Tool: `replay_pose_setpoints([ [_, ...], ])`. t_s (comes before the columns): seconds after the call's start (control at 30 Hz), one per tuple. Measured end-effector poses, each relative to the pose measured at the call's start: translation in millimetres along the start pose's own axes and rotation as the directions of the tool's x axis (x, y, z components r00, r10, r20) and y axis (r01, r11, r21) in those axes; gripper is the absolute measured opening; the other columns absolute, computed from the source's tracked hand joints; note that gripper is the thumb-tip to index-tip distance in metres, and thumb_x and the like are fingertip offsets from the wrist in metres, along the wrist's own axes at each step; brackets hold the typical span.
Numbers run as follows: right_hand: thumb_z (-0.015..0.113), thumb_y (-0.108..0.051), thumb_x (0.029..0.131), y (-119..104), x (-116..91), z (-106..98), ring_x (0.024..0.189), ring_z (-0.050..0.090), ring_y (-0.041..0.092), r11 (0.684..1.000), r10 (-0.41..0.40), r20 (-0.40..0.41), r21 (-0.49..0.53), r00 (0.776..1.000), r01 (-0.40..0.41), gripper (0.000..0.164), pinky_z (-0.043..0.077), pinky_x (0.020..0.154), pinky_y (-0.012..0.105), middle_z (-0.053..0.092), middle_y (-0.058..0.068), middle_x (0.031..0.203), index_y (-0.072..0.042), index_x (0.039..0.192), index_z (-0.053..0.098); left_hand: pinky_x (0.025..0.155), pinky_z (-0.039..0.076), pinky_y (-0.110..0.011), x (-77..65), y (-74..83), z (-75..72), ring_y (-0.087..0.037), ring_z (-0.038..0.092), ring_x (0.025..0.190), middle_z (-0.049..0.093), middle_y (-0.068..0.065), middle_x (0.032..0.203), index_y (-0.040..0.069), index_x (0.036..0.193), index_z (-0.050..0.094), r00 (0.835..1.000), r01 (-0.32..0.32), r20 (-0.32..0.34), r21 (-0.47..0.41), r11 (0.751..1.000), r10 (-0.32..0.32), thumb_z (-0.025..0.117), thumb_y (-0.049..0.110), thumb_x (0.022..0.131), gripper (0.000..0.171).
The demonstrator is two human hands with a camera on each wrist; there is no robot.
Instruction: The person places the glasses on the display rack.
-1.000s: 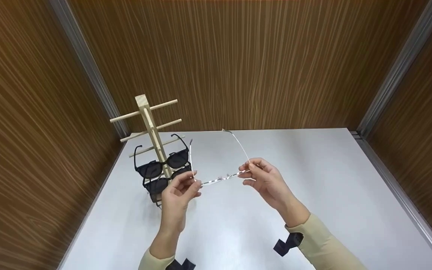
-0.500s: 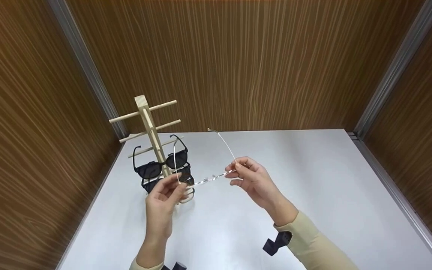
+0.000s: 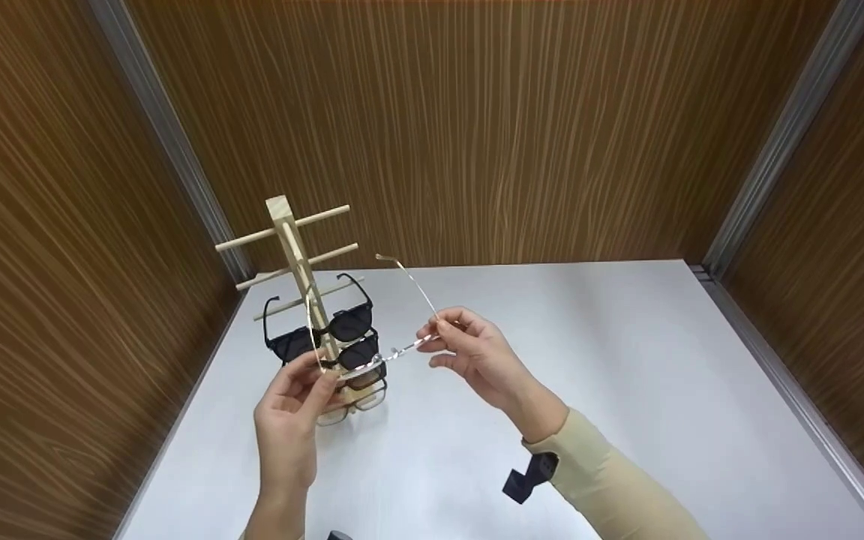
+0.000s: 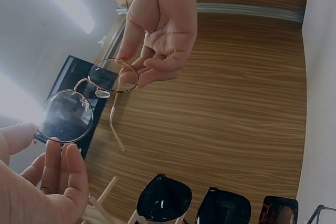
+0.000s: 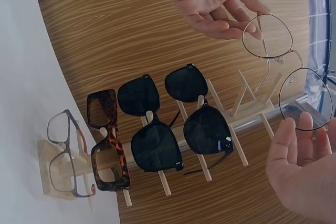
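Note:
Both hands hold round metal-framed eyeglasses (image 4: 66,116) with the temples unfolded, one hand at each end of the front. The left hand (image 3: 289,412) pinches one end between thumb and fingers; the right hand (image 3: 477,360) pinches the other. In the head view the eyeglasses are in front of a wooden glasses stand (image 3: 295,259). That stand bears two black sunglasses (image 5: 157,145), a tortoiseshell pair (image 5: 112,156) and clear-lens glasses (image 5: 67,153) at the bottom. From the head, the left hand hides part of the lower pairs. The stand's upper pegs (image 3: 327,215) carry no glasses.
The stand is on a white tabletop (image 3: 552,337), towards its left side. Wood-grain panels (image 3: 477,135) rise at the back and both sides, with metal strips (image 3: 769,150) in the corners. A black wrist device (image 3: 531,476) sits at the right cuff.
Both hands have moved left with the eyeglasses, bringing them in front of the stand. The lower glasses on the stand show more to the right of the left hand. The stand has stayed put.

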State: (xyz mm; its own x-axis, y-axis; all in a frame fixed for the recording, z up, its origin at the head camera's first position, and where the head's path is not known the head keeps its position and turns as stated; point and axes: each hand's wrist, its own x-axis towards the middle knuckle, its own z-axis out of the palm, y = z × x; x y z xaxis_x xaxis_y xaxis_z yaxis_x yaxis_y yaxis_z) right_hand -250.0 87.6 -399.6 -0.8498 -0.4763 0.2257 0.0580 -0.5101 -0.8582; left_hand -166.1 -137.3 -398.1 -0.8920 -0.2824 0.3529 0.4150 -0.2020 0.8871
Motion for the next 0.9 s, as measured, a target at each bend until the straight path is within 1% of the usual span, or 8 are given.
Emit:
replay_pose_setpoints([
  [0.1,0.055,-0.012,0.094,0.2,5.9,5.5,0.090,0.062,0.023,1.000,0.002,0.003,0.006,1.000,-0.002,0.010,0.050,0.073,0.031,0.062,0.012,0.097,-0.005,0.101,0.055,0.064,0.055,-0.033,2.8,3.5,-3.1,-0.021,0.061,0.074,0.060,-0.015,0.088,-0.009,0.114,0.056,1.000,-0.013,-0.006,-0.016,1.000,0.013,0.067,-0.001,0.083,0.034],
  [0.2,0.056,-0.013,0.094,1.3,12.3,11.3,0.090,0.062,0.023,1.000,0.007,-0.001,0.002,1.000,-0.007,0.010,0.050,0.073,0.031,0.062,0.011,0.097,-0.006,0.101,0.055,0.065,0.055,-0.033,6.1,6.8,-7.5,-0.021,0.061,0.074,0.060,-0.015,0.087,-0.010,0.114,0.055,1.000,-0.013,-0.027,-0.024,1.000,0.012,0.067,-0.001,0.083,0.034],
  [0.33,0.056,-0.014,0.094,4.3,21.3,19.7,0.090,0.062,0.024,1.000,0.029,-0.007,-0.009,1.000,-0.030,0.015,0.051,0.073,0.031,0.063,0.011,0.098,-0.003,0.104,0.054,0.064,0.055,-0.031,10.4,10.8,-15.0,-0.021,0.062,0.074,0.060,-0.013,0.084,-0.008,0.116,0.055,0.998,-0.005,-0.062,-0.011,1.000,0.005,0.066,0.001,0.084,0.034],
  [0.47,0.056,-0.013,0.094,6.4,30.1,27.3,0.090,0.062,0.025,0.999,0.050,-0.015,-0.009,0.999,-0.050,0.018,0.051,0.072,0.031,0.063,0.011,0.097,0.000,0.107,0.052,0.065,0.054,-0.029,14.8,13.9,-21.2,-0.020,0.063,0.078,0.060,-0.012,0.084,-0.008,0.116,0.055,0.996,0.001,-0.094,-0.001,1.000,-0.001,0.066,0.003,0.085,0.035],
  [0.57,0.055,-0.012,0.094,6.9,36.5,31.8,0.088,0.062,0.024,0.998,0.064,-0.025,0.000,0.998,-0.064,0.015,0.051,0.072,0.031,0.063,0.011,0.097,-0.002,0.105,0.054,0.067,0.055,-0.030,18.5,15.3,-24.7,-0.020,0.063,0.080,0.061,-0.011,0.085,-0.007,0.117,0.056,0.994,0.009,-0.111,0.016,1.000,-0.007,0.066,0.006,0.086,0.035],
  [0.77,0.056,-0.012,0.094,8.5,51.2,38.5,0.085,0.063,0.023,0.996,0.091,-0.048,-0.004,0.995,-0.091,0.010,0.052,0.070,0.031,0.064,0.010,0.095,-0.004,0.100,0.056,0.069,0.054,-0.030,29.2,16.6,-33.0,-0.021,0.063,0.082,0.062,-0.011,0.088,-0.005,0.119,0.055,0.993,0.022,-0.121,0.028,0.999,-0.019,0.065,0.011,0.088,0.037],
  [0.9,0.056,-0.012,0.094,8.7,61.5,42.0,0.084,0.063,0.022,0.993,0.113,-0.058,-0.014,0.992,-0.115,0.012,0.052,0.070,0.030,0.064,0.010,0.093,-0.003,0.101,0.056,0.068,0.054,-0.031,34.9,16.4,-37.1,-0.021,0.062,0.081,0.063,-0.010,0.086,-0.003,0.119,0.056,0.989,0.032,-0.142,0.037,0.999,-0.027,0.065,0.015,0.088,0.037],
])
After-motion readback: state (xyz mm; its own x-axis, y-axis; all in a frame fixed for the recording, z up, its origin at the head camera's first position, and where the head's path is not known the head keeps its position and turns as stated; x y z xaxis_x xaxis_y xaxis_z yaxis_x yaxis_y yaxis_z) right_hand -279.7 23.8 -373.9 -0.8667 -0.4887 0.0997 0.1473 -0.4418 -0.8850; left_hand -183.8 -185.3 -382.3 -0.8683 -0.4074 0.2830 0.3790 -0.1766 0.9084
